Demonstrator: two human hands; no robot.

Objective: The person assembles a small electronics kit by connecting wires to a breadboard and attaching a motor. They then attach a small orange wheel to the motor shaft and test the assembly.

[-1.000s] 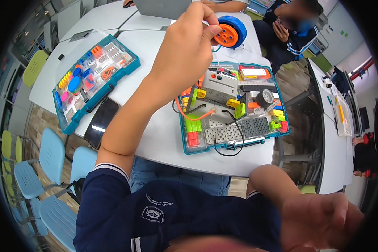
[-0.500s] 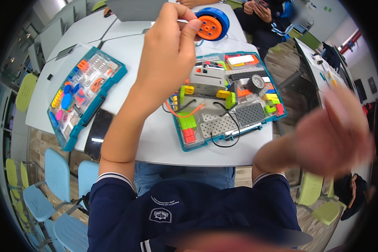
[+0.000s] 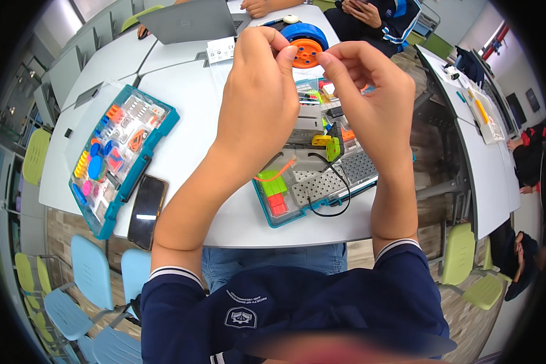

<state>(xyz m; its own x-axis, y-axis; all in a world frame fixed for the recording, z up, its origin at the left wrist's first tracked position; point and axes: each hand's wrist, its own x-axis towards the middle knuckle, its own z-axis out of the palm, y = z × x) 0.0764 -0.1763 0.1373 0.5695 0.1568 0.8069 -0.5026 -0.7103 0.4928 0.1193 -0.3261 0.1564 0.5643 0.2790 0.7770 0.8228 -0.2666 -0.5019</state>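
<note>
Hands meet above the open kit tray (image 3: pixel 272 213): left hand (image 3: pixel 258 100) and right hand (image 3: pixel 370 100) pinch fingertips together, nearly touching, just in front of the blue-and-orange wheel (image 3: pixel 306 43). Whatever they pinch is too small to tell. A phone (image 3: pixel 145 211) lies left of them.

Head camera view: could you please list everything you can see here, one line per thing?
table: one, white, centre.
parts tray: one, teal, under the hands, holding grey, green and orange pieces.
second parts tray: one, teal, left on the table.
phone: one, black, at the near table edge.
wheel: one, blue with orange hub, far side.
laptop: one, grey, far left.
chairs: several, pale blue and green, lower left.
other person: one, dark sleeves, far side.
left hand: fingertips pinched together, raised over the tray.
right hand: fingertips pinched together, beside the left.
</note>
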